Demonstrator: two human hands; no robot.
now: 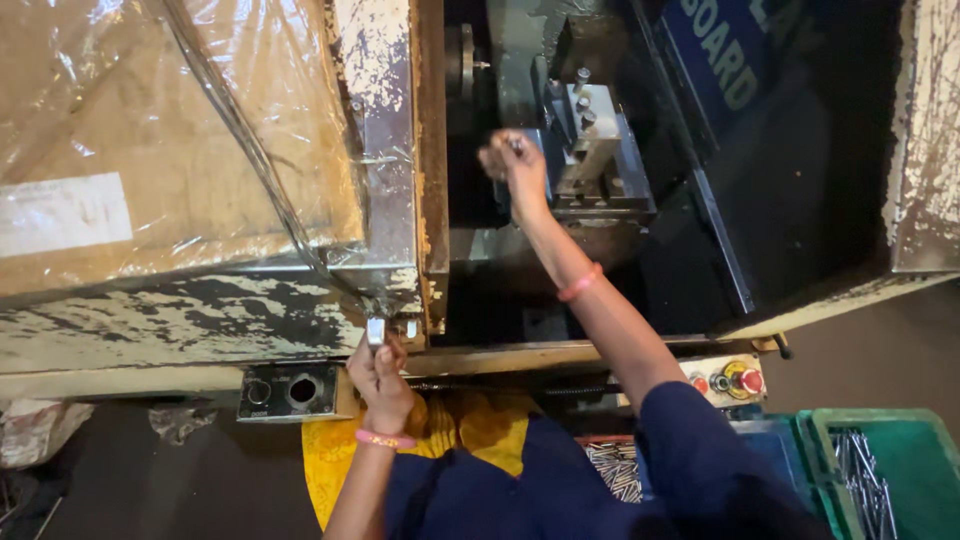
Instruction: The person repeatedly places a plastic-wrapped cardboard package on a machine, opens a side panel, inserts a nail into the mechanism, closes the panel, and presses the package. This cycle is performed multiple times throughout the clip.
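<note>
Dark blue sleeves fill the bottom of the view, with yellow cloth showing between them. From there the left hand [380, 378], a pink band at its wrist, rises to the front edge of the worn, paint-flaked machine [200, 320] and pinches a small silvery handle [376, 331] between closed fingers. Further in, the right hand [518, 165], an orange band on its forearm, reaches into the dark machine bay; its fingers are curled shut around a small metal piece [515, 146] just beside the grey tool block [590, 150]. Red buttons [745, 380] sit on a panel near the right elbow, and a green crate [915, 450] of thin metal rods lies at lower right
</note>
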